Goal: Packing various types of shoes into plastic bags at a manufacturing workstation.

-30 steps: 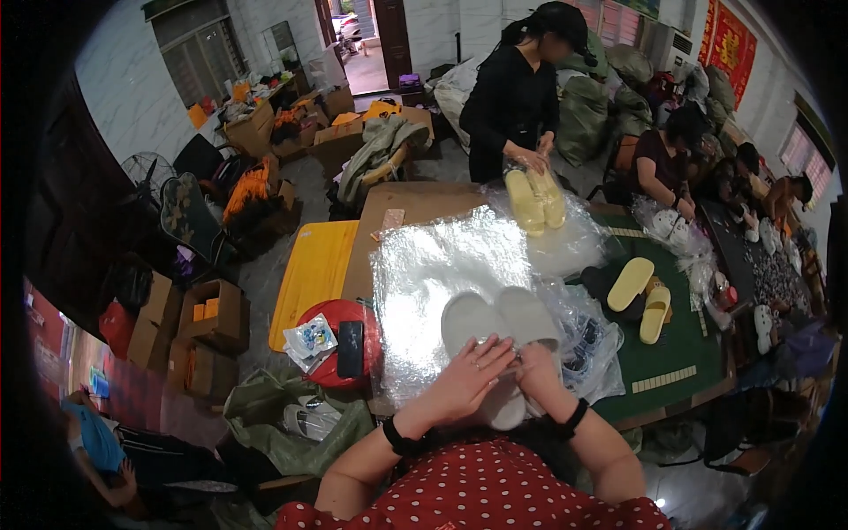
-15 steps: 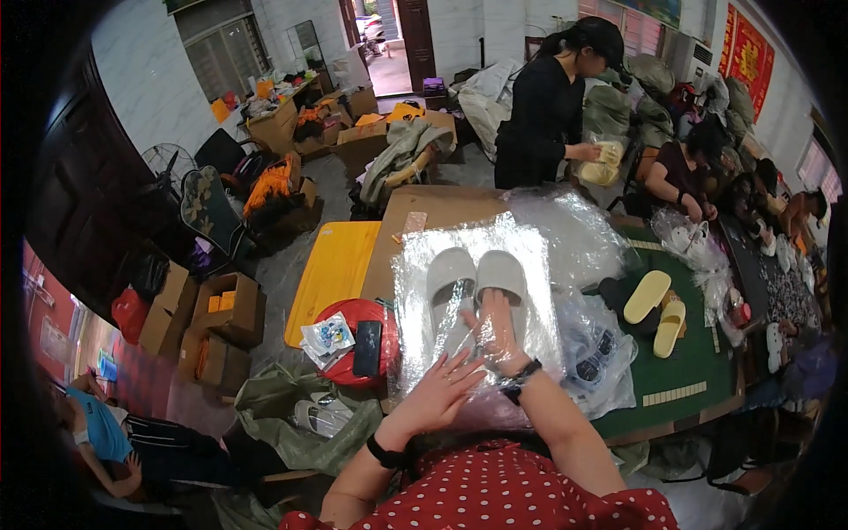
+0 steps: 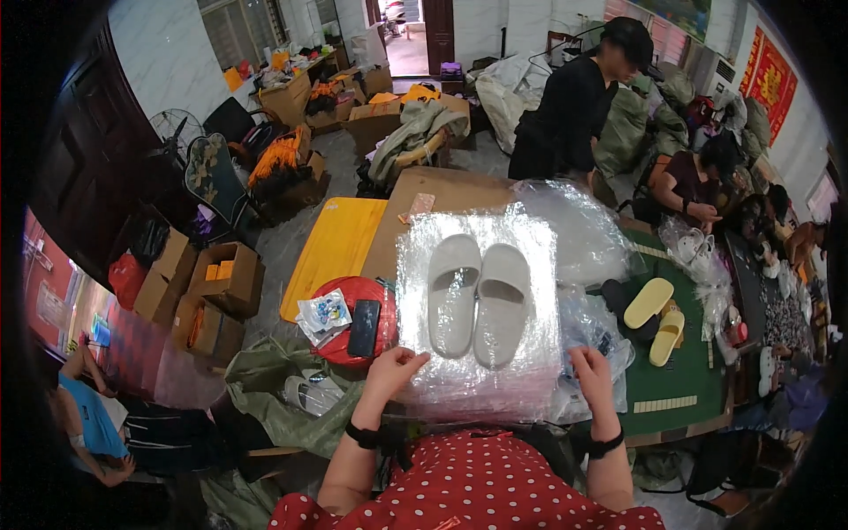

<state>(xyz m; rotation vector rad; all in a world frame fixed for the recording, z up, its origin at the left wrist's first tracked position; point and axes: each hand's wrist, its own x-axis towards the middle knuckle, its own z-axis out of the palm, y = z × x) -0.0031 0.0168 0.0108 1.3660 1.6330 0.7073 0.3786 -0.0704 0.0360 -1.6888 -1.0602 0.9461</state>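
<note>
A pair of light grey slide sandals (image 3: 478, 305) lies side by side on a stack of clear plastic bags (image 3: 459, 389), toes pointing away from me. My left hand (image 3: 393, 371) is at the stack's near left edge, thumb and fingers pinched together; whether they grip the film cannot be told. Just off the right edge, over the loose clear plastic, my right hand (image 3: 592, 373) has its fingers curled together, and what they hold, if anything, does not show. Neither hand touches the sandals.
Left of the stack, a phone (image 3: 364, 329) and a small packet (image 3: 323, 318) rest on a red round thing. A yellow board (image 3: 334, 256) lies beyond. Yellow slides (image 3: 649, 302) sit on the green tabletop at right. A person in black (image 3: 565, 110) stands across the table.
Both hands have drawn back from the grey sandals and moved apart, one to each side of the stack. Across the table, the person has lowered a pale yellow pair out of sight.
</note>
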